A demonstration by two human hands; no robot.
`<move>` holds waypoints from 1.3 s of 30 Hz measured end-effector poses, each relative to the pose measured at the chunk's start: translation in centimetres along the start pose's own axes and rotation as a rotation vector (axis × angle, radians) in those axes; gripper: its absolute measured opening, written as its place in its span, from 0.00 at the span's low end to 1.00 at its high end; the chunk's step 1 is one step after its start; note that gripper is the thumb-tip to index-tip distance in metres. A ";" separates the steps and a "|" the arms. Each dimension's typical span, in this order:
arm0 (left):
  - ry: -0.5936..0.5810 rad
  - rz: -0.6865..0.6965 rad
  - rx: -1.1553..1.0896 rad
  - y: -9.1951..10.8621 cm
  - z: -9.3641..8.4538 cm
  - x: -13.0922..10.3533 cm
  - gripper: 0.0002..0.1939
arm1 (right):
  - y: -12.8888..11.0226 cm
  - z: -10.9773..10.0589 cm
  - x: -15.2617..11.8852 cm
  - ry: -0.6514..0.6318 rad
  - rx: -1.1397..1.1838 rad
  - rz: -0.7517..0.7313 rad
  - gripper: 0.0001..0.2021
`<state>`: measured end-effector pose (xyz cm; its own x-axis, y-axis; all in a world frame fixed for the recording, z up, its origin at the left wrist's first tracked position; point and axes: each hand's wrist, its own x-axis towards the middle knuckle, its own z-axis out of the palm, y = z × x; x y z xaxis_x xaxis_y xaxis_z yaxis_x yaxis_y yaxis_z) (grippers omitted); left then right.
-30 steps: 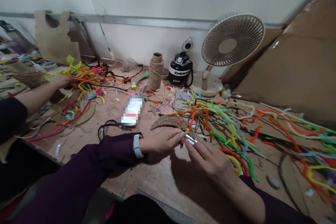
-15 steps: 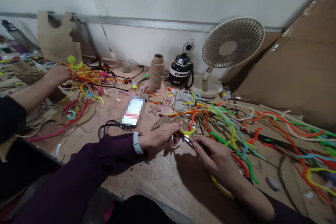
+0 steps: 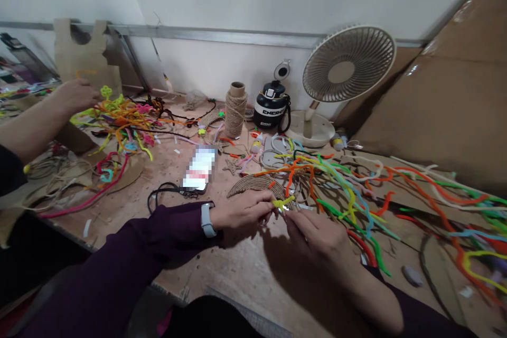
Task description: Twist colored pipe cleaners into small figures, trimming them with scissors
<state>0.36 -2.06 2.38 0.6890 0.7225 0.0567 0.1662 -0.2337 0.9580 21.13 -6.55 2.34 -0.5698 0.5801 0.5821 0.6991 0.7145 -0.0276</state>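
My left hand, with a pale watch on its wrist, pinches a short yellow pipe cleaner over the table. Its fingers are closed around the piece's left end. Close on the other side is my right hand, thumb and fingers pressed together just below the yellow piece. A small shiny metal-looking bit shows at its fingertips, too little of it to name. Behind both hands lies a curved cardboard piece wrapped in twine. Loose coloured pipe cleaners spread to the right of my right hand.
A phone lies left of centre. Further back stand a twine spool, a black bottle and a fan. At the left, another person's hand holds an orange strand above a tangled pile of pipe cleaners.
My hands have shifted slightly, and more of the yellow piece shows between them. A yellow strand under my right wrist no longer shows. The other person's hand has risen leftward with an orange strand.
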 end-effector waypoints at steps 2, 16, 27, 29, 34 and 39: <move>-0.005 0.001 0.013 0.0 0.0 0.0 0.11 | 0.0 0.2 0.0 0.022 -0.001 -0.009 0.09; 0.010 0.019 0.017 -0.4 0.1 0.0 0.18 | -0.2 0.2 0.1 0.023 -0.093 -0.054 0.07; 0.082 0.027 0.235 0.0 0.8 0.4 0.13 | -0.4 0.9 -0.3 0.062 -0.065 -0.052 0.07; 0.079 0.016 0.169 0.0 0.8 0.4 0.13 | -0.5 0.9 -0.2 0.065 -0.027 -0.036 0.06; 0.042 -0.012 -0.274 -0.8 1.2 0.3 0.17 | -0.7 -0.4 0.8 -0.097 0.468 0.193 0.08; -0.034 -0.037 -0.525 -1.0 1.2 0.2 0.23 | -0.6 -1.6 1.8 -0.431 1.087 0.593 0.15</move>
<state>1.21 -2.43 1.12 0.7136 0.7002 0.0199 -0.1792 0.1550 0.9715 20.38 -6.57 4.64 -0.5310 0.8462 -0.0441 0.3020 0.1404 -0.9429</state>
